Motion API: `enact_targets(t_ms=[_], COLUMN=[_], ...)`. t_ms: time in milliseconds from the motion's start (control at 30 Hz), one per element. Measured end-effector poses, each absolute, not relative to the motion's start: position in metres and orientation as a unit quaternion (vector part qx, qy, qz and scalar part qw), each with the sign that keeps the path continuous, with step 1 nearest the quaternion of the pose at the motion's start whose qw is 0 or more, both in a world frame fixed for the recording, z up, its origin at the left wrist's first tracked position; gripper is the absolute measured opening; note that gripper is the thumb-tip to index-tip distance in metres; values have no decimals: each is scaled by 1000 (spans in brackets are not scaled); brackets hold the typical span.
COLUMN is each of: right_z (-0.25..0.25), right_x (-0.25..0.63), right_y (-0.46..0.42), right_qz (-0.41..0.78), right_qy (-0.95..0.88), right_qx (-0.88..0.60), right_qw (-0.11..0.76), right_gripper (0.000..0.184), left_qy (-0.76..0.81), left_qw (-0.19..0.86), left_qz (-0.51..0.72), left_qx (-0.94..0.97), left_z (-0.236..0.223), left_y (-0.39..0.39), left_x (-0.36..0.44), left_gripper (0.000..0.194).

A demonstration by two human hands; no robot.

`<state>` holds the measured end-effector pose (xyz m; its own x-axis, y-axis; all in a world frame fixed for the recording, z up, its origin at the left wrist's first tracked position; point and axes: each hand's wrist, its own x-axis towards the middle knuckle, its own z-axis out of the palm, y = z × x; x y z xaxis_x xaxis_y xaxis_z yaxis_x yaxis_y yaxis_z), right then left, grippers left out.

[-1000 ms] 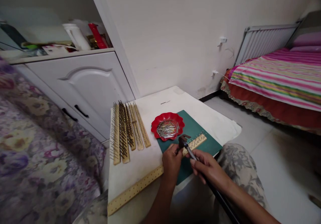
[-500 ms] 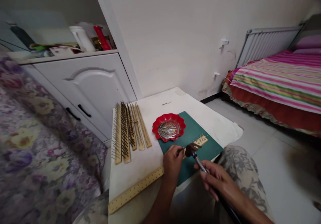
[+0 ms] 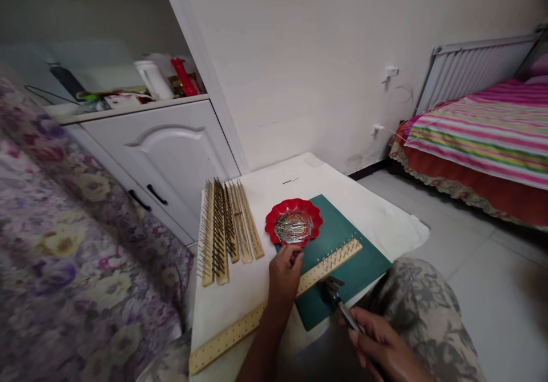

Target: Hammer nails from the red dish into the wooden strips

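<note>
My right hand (image 3: 377, 336) grips the handle of a hammer (image 3: 334, 293). The hammer's head is low over a green mat (image 3: 314, 313), just in front of a long pale wooden strip (image 3: 312, 277). Small holes run along this strip, and several nails (image 3: 342, 252) stand upright in its far right end. My left hand (image 3: 285, 265) is at the near rim of a red scalloped bowl (image 3: 270, 216), its fingers curled together; anything between the fingertips is hidden. Inside the bowl lies a heap of loose silvery nails (image 3: 293, 228). My left forearm crosses above the strip.
Several nail-studded wooden strips (image 3: 220, 245) lie side by side at the white table's (image 3: 244, 284) left. Two thin dark pieces (image 3: 290, 181) rest near its back. A white cabinet (image 3: 180, 159) and floral curtain (image 3: 94, 279) border the left; a bed (image 3: 479, 136) stands far right.
My left hand has left the strip and moved up to the bowl's near edge. The hammer has dropped off the strip toward me, and the view has shifted slightly.
</note>
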<state>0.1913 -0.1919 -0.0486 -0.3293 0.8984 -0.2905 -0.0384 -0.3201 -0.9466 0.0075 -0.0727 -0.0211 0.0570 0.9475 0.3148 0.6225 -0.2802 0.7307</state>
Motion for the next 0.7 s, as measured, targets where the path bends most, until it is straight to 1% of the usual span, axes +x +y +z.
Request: enact_targets(t_ms=[100,267,367,700], right_z=[-46,-44,-40,-43], right_x=[193,194,194,194], right_y=[-192,-190,-189,-184], right_qz=[675,685,685,695], right_qy=[-458,-456,-458,-464], right_qx=[-462,-453,-447,-420], right_qw=[347,342,347,354], right_gripper=[45,46,44,44], left_qy=[582,583,593,602], left_qw=[142,69,57,70], left_qz=[355,189,118,30], left_qx=[718,787,795,795], left_z=[-10,-1,-2,-11], left_y=[-50,-9,9,37], left_x=[1,8,15,18], left_gripper=[14,17,20,19])
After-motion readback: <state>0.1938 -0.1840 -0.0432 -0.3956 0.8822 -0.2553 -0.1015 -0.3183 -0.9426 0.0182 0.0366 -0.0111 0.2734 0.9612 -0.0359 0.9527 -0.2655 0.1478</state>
